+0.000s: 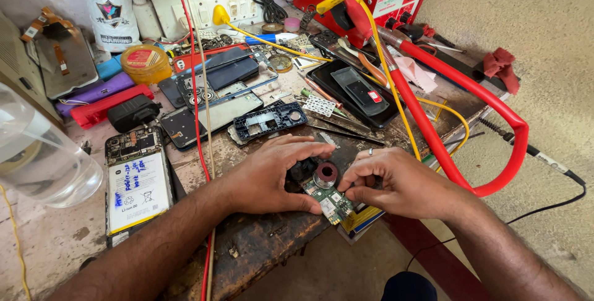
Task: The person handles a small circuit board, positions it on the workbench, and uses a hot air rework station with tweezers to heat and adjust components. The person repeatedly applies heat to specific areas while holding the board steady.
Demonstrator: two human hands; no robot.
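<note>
**Small circuit board pinned at the bench edge**

A green circuit board (331, 201) is being held down at the near edge of the scarred wooden bench (260, 245), between both hands. The left hand (269, 177) is cupped, fingers curled over a dark block (303, 170) just left of the board; whether anything is actually gripped underneath cannot be told. The right hand (396, 180) is loosely closed, fingertips pinching the board's far edge. A dark red spool (325, 174), wound with bright wire, is seen standing upright between the hands, touching the board's top end.

For steadiness, the board is best kept flat and pressed only at its edges, fingers kept off the tiny components. A glossy red hose (458, 87) loops to the right; an opened phone (136, 180) with its flat white battery lies well to the left.
</note>
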